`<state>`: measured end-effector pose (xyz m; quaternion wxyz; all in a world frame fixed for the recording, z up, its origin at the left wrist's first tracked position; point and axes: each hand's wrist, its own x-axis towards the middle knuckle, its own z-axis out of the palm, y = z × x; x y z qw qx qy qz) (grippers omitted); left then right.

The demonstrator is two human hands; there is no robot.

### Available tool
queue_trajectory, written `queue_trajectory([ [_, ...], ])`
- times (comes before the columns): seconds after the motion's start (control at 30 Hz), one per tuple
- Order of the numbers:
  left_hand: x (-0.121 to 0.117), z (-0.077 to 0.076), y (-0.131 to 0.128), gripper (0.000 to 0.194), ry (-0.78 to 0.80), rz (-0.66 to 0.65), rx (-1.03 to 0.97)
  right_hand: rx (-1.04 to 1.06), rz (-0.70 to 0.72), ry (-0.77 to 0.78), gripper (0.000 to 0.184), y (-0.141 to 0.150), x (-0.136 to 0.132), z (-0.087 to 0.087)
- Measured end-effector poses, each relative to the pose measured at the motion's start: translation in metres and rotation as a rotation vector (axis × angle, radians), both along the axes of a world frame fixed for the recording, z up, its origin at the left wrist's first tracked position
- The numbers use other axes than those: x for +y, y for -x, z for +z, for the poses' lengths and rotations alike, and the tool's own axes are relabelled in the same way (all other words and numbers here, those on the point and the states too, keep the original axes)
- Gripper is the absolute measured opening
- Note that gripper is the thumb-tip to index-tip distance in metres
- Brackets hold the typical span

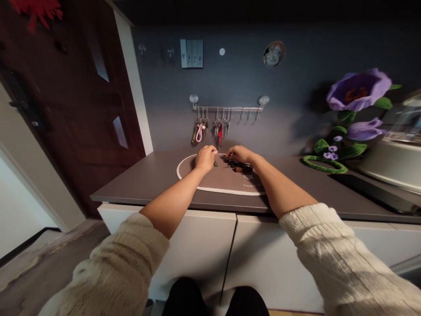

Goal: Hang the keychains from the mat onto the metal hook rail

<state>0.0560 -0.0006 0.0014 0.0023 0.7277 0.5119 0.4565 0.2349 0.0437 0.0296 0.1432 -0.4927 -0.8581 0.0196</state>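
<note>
Over the oval brown mat (217, 182) with its white rim, my left hand (205, 159) has its fingers drawn together. Whatever is between them is too small to name. A small dark flat piece (215, 163) lies beside those fingertips. My right hand (241, 154) is curled with its fingertips closed on small dark keys (227, 161), which are partly hidden. Just below its palm a brown block-like item (241, 169) rests on the mat with black pieces around it. The two hands are a short gap apart.
On the wall behind, a hook rail (226, 108) carries several key bunches (200, 127) and a red tag (220, 134). Purple flowers (358, 92) and a cream-coloured appliance (391, 162) stand at the right of the counter (131, 180). A dark red door (75, 109) is at left.
</note>
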Motion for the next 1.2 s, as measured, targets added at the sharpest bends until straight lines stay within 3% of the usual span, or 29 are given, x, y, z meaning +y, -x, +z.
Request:
queue_trajectory([
  [0.37,0.003,-0.002,0.001,0.013,-0.003,-0.016,-0.002,0.004,0.037,-0.035,0.021,-0.001,0.004,0.001],
  [0.53,0.002,-0.001,0.002,0.013,-0.005,-0.013,0.010,0.047,-0.014,0.010,0.021,-0.001,0.004,0.002],
  [1.2,0.002,-0.001,0.002,0.014,0.007,-0.008,0.036,-0.051,-0.011,-0.124,0.020,-0.002,-0.002,0.015],
])
